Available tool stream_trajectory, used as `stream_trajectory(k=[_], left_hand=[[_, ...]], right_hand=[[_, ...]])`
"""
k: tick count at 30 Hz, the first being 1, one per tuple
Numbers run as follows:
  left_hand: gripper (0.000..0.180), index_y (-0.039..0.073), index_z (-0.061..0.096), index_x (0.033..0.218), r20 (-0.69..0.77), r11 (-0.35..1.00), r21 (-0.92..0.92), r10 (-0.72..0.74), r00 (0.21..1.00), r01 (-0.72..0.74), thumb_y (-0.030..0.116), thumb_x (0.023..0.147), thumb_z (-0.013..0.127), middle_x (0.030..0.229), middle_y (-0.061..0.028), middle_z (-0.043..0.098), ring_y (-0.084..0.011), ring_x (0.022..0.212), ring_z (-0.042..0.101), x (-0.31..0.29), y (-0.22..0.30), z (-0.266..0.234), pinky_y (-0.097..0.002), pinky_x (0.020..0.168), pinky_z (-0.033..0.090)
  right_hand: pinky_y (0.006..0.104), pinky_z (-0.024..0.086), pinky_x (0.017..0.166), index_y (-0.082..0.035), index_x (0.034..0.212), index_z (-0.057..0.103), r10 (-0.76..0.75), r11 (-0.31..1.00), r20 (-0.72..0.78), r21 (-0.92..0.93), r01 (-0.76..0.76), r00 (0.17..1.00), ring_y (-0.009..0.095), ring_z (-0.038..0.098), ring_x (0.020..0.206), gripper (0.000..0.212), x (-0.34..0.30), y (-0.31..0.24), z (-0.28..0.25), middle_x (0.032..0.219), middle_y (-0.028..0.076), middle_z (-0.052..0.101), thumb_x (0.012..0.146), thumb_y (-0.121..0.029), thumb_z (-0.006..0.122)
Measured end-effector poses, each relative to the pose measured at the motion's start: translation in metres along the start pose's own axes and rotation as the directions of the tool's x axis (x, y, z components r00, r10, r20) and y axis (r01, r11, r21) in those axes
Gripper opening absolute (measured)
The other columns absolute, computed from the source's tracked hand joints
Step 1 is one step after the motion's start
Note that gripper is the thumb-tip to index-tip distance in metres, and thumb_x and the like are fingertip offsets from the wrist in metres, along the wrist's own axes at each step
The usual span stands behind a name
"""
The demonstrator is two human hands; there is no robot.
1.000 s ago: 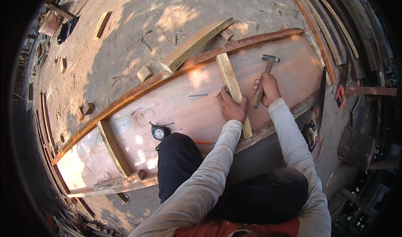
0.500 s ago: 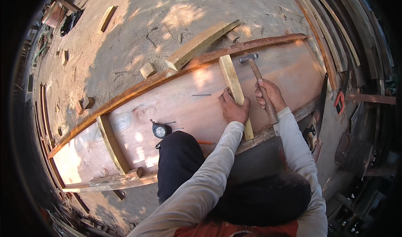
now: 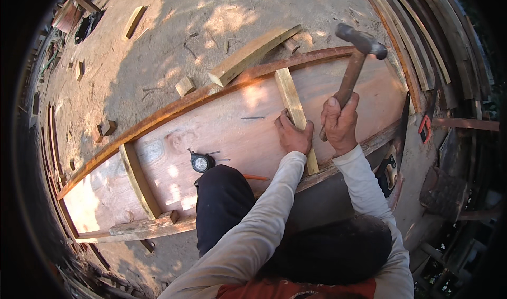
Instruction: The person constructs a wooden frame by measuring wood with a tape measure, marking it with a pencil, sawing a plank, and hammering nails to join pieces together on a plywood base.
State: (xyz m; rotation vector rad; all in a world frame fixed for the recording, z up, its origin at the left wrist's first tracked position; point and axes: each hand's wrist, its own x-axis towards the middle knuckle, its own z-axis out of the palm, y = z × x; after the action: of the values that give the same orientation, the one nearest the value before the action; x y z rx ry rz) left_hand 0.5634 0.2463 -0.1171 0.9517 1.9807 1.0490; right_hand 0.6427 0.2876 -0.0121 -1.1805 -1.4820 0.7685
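My right hand [image 3: 340, 120] is closed round the wooden handle of a hammer [image 3: 355, 69], raised with its metal head up and away from me. My left hand [image 3: 293, 135] wraps over a short wooden crosspiece [image 3: 290, 93], which spans the frame between its far rail [image 3: 185, 102] and near rail [image 3: 338, 168]. Beneath lies a reddish plywood panel [image 3: 222, 125]. A loose nail [image 3: 253, 118] rests on the panel left of the crosspiece. Farther left sits a round black tape measure [image 3: 201, 163] with nails beside it. An orange pencil [image 3: 256, 177] lies by my knee.
Another crosspiece [image 3: 138, 180] stands at the frame's left. Beyond the far rail lie a thick timber offcut [image 3: 253, 53] and a small block [image 3: 185, 86]. A handsaw [image 3: 390, 169] and red-handled pliers [image 3: 424, 129] are at the right, near stacked long boards [image 3: 417, 35].
My right hand has lifted the hammer, its head swinging up and to the right, away from the crosspiece's far end. My left hand stays on the crosspiece.
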Motion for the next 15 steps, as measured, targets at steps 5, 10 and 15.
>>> stream_trajectory(k=[5, 10, 15], left_hand=[[0.079, 0.006, 0.043, 0.14, -0.011, 0.997, 0.013, -0.079, 0.997, 0.08, 0.031, 0.075, 0.079, 0.132, -0.0185, 0.049, -0.039, 0.119, 0.056, 0.016, 0.0, -0.009, -0.0476, 0.099, 0.049], [0.08, 0.006, 0.043, 0.14, 0.0, 1.0, -0.012, -0.021, 1.0, 0.021, 0.034, 0.076, 0.08, 0.133, -0.0192, 0.048, -0.04, 0.119, 0.056, -0.002, -0.008, 0.006, -0.0487, 0.099, 0.049], [0.081, 0.002, 0.042, 0.141, 0.028, 0.997, 0.05, -0.058, 0.998, 0.056, 0.033, 0.077, 0.079, 0.134, -0.0203, 0.046, -0.0388, 0.121, 0.055, 0.005, -0.009, -0.006, -0.0466, 0.101, 0.048]], right_hand=[[0.0552, 0.05, 0.066, 0.0, 0.106, 0.041, 0.429, 0.745, 0.412, -0.665, -0.057, 0.804, 0.049, 0.066, 0.077, 0.031, 0.021, 0.022, 0.017, 0.074, 0.031, 0.063, 0.103, -0.029, 0.053], [0.0569, 0.049, 0.068, 0.0, 0.108, 0.045, 0.339, 0.797, 0.251, -0.588, -0.135, 0.907, 0.05, 0.066, 0.076, 0.034, -0.01, 0.028, 0.007, 0.076, 0.029, 0.065, 0.101, -0.033, 0.054], [0.0349, 0.046, 0.041, -0.005, 0.102, 0.047, 0.672, 0.727, 0.424, -0.53, -0.436, 0.607, 0.017, 0.056, 0.046, 0.031, 0.027, 0.014, 0.003, 0.066, 0.009, 0.054, 0.103, -0.036, 0.055]])
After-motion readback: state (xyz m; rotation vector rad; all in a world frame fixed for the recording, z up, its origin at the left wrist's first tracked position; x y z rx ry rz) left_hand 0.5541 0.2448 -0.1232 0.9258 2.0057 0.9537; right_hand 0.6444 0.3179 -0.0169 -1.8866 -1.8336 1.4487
